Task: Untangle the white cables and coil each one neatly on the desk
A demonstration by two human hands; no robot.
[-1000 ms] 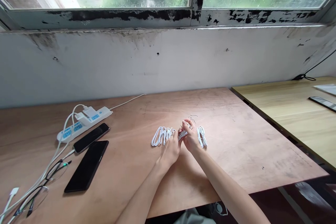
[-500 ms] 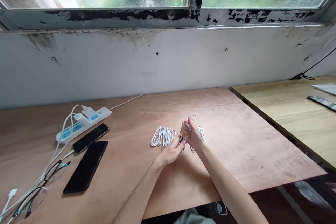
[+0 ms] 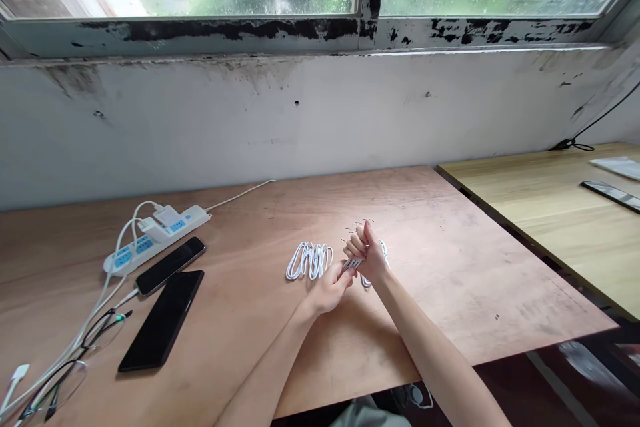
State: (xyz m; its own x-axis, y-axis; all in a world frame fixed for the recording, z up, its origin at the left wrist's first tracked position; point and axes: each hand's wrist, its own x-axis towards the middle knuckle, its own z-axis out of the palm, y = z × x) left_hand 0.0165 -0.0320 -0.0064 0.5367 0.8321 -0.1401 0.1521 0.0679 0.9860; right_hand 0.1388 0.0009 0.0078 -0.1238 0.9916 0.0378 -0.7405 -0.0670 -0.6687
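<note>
Over the brown table (image 3: pixel 440 240), my left hand (image 3: pixel 327 288) and my right hand (image 3: pixel 371 257) meet around a small bundle of white cable (image 3: pixel 351 265). My left fingers are closed on its lower end. My right hand is wrapped round the upper part with the thumb up, hiding much of it. Thin dark wire-like strands stick out around the top of the right fist; their kind is unclear. Just left of my hands lies a coiled white cable (image 3: pixel 310 260). Another white cable coil (image 3: pixel 384 250) lies partly hidden behind my right hand and wrist.
To the left are a white power strip (image 3: pixel 160 235) with plugged-in chargers, two black phones (image 3: pixel 163 320) (image 3: pixel 171 265), eyeglasses (image 3: pixel 65 373) and white charging cables. A pale wooden table (image 3: pixel 545 213) adjoins on the right, and a wall with a window (image 3: pixel 240 107) stands behind.
My right fist has turned slightly and its thumb points up more. A little more of the bundle shows between my hands. The view has shifted slightly.
</note>
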